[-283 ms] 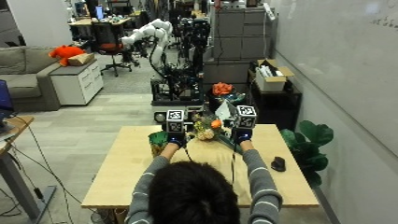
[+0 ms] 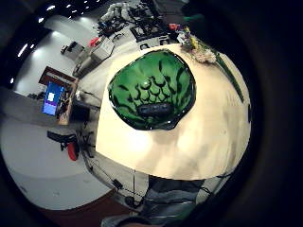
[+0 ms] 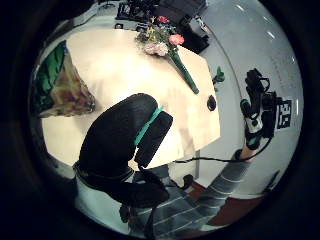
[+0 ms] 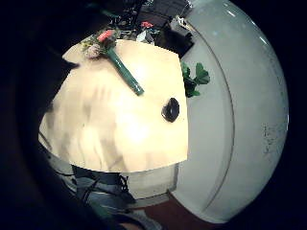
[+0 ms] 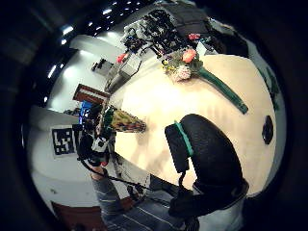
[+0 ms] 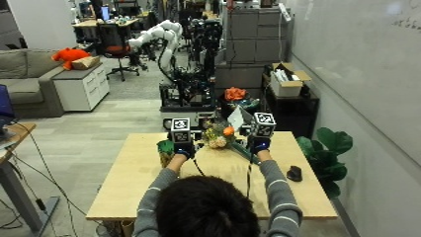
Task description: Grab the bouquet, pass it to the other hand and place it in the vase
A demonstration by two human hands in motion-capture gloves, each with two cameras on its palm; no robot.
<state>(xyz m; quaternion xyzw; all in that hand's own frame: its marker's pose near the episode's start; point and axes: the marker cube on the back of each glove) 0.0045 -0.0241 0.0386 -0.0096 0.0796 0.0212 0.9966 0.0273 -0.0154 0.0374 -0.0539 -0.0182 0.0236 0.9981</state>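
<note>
As far as I can tell against the earlier outside shot, almost nothing has shifted: both arms hold the same raised pose and no pickup has begun. Bouquet lies flat on the worktop at frame centre. Its blooms sit between the two hands and its green stem runs toward the right hand. Left hand sits just left of centre, above and just beside the green vase. Its little-finger palm camera looks straight down into the vase mouth. Fingers on both sides read as released: the palm views show nothing grasped, with each thumb relaxed over bare worktop and the bouquet apart from both. Dark mouse sits at right of the frame, well apart from the flowers.

My call is that the task is at step one. The right hand is nearer the stem, so it looks the likelier one to grab, handing over to the left, which is already by the vase.
</note>
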